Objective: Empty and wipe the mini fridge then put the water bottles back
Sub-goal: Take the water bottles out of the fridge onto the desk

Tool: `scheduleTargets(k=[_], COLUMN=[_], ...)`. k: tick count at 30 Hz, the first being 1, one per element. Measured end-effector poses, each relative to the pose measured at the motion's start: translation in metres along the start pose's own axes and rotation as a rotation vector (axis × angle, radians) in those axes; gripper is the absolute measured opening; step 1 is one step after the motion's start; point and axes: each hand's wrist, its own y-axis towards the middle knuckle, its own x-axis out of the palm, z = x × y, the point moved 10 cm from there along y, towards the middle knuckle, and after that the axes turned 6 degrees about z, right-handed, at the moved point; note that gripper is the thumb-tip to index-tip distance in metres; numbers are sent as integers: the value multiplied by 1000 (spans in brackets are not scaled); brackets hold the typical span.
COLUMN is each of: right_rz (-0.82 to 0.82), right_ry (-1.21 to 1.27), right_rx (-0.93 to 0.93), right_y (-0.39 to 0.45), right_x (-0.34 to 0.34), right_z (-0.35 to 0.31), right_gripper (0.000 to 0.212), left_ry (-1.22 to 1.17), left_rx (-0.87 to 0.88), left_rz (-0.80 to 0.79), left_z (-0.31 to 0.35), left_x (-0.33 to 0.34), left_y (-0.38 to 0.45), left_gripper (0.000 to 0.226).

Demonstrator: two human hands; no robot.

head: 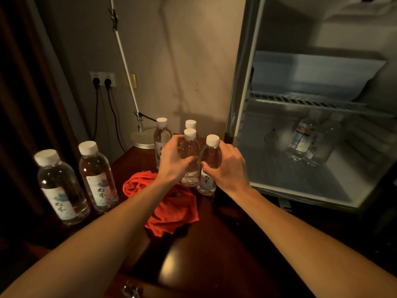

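Several clear water bottles with white caps stand on a dark wooden table (pixel 214 237). My left hand (pixel 171 160) grips one bottle (pixel 190 147) around its middle. Beside it, my right hand (pixel 225 164) grips another bottle (pixel 211 155). Two more bottles (pixel 161 134) stand just behind them, and two larger-looking ones (pixel 97 177) stand at the near left. The open mini fridge (pixel 300 190) is at the right, with two bottles (pixel 305 140) standing on its floor under a wire shelf (pixel 300 100). A red cloth (pixel 171 207) lies crumpled on the table below my hands.
A desk lamp with a round base (pixel 142 139) and a thin white arm stands at the table's back. Two black plugs sit in wall sockets (pixel 103 79) at the left. A dark curtain hangs at the far left. A drawer handle (pixel 131 290) shows at the table's front edge.
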Motion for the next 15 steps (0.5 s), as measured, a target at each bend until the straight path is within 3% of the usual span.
scheduleTargets(k=[8,12,15], right_rz=[-23,-79,-120], right_ry=[-29,-22,-9], right_rx=[1,18,19], right_y=[-1,3,5], right_x=[0,0,2], right_z=[-1,4,4], right_gripper=[60,55,53], left_ry=[24,63,75], left_rx=[-15,18,41], left_rz=[10,-48,-136], left_z=[-8,-14,-21], left_x=[6,15,18], left_y=[3,4,-3], left_gripper=[66,66,81])
